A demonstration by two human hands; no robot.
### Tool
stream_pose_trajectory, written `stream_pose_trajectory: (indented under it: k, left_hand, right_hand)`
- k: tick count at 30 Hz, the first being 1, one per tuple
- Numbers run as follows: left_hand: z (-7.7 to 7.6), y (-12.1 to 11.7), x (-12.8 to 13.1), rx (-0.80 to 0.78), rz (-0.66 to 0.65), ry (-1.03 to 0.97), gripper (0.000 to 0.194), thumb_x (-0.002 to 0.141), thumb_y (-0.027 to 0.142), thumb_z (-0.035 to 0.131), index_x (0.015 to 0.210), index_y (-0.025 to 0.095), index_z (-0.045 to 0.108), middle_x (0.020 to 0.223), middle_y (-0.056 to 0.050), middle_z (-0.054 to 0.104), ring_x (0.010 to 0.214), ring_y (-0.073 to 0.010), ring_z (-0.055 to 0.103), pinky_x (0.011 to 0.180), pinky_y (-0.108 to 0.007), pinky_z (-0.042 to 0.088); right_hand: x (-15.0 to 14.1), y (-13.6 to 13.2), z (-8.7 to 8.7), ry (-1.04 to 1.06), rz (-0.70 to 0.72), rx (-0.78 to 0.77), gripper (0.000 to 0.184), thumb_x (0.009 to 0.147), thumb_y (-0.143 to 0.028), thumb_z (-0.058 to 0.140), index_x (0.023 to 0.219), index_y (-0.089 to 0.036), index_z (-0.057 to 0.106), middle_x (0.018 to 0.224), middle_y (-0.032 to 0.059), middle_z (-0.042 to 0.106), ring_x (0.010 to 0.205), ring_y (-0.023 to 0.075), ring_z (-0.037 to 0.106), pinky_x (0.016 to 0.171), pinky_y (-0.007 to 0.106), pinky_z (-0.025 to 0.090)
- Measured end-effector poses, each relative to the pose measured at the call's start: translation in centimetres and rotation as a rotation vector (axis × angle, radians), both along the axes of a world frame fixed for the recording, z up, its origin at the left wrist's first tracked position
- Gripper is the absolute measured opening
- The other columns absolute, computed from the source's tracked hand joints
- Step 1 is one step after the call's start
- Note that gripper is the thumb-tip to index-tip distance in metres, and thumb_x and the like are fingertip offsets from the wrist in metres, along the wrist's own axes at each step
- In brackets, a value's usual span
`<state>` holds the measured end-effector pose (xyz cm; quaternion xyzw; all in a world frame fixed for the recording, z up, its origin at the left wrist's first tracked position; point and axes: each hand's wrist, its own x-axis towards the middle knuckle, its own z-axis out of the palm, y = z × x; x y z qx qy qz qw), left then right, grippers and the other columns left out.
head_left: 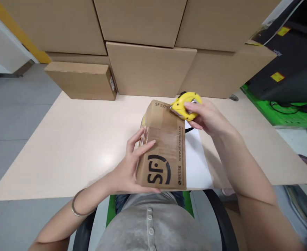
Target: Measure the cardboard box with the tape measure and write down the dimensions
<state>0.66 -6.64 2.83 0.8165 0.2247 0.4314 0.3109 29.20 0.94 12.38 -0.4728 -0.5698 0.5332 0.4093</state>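
Note:
A taped brown cardboard box [166,146] with black SF lettering stands near the front edge of the pale table. My left hand [135,164] grips its left side, with the fingers on the top face and the thumb side low at the near edge. In my right hand [205,116] is a yellow tape measure [186,105], its front end at the far right corner of the box. I cannot make out any blade drawn from it. A black strap [189,130] hangs below that hand. Partly under the box lies a white sheet of paper [196,157].
Large cardboard boxes [148,69] form a wall along the table's back edge. A flat brown box [83,82] leans at the back left. To the right are a dark case [281,69] with yellow stickers, a green surface [286,116] and black cables [297,108].

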Motion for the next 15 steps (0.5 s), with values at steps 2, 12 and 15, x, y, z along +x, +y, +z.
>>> stream_pose_trajectory:
  k: [2, 12, 15]
  left_hand:
    - [-0.7, -1.3, 1.0, -0.026, 0.074, 0.008, 0.129, 0.060, 0.056, 0.099, 0.166, 0.045, 0.027, 0.172, -0.014, 0.017, 0.161, -0.0494, 0.022, 0.124, -0.073, 0.036]
    - [-1.3, 2.2, -0.8, -0.296, 0.170, -0.271, 0.084, 0.097, 0.084, 0.024, 0.164, 0.036, 0.039, 0.180, -0.006, 0.022, 0.168, -0.0378, 0.010, 0.135, -0.063, 0.007]
    - [-0.6, 6.8, 1.6, -0.465, 0.191, -0.500, 0.080, 0.092, 0.089, 0.032, 0.139, 0.034, 0.066, 0.168, -0.005, 0.048, 0.166, -0.0359, 0.020, 0.134, -0.059, 0.016]
  right_hand:
    - [-1.0, 1.7, -0.6, -0.047, 0.086, -0.030, 0.034, 0.082, -0.052, 0.081, 0.084, -0.023, 0.063, 0.066, -0.0043, 0.055, 0.042, 0.0066, 0.031, 0.037, 0.026, 0.019]
    - [-2.9, 1.1, -0.5, -0.217, 0.129, 0.337, 0.047, 0.078, -0.055, 0.087, 0.107, -0.024, 0.067, 0.103, 0.0027, 0.073, 0.077, 0.0173, 0.065, 0.069, 0.032, 0.051]
    - [-4.3, 1.3, -0.3, -0.305, 0.252, 0.535, 0.043, 0.080, -0.050, 0.085, 0.111, -0.025, 0.068, 0.119, 0.0071, 0.075, 0.104, 0.0271, 0.070, 0.092, 0.042, 0.054]
